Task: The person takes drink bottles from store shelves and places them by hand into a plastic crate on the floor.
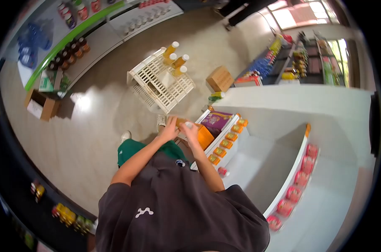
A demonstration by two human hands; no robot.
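Note:
In front of my waist I hold a bottle of orange drink with a white cap, tilted nearly sideways. My left hand is closed around its body. My right hand has its fingers closed at the cap end; the fingers partly hide the cap. Close by my right hand is an orange box on the shelf, beside a purple package. Beyond my hands, several similar bottles with white caps stand at the far side of a cream plastic crate.
Small orange packs line the near shelf edge. Pink-lidded containers line another shelf edge at right. A cardboard box sits on the floor, an open carton at left. A person's dark-trousered legs are far back.

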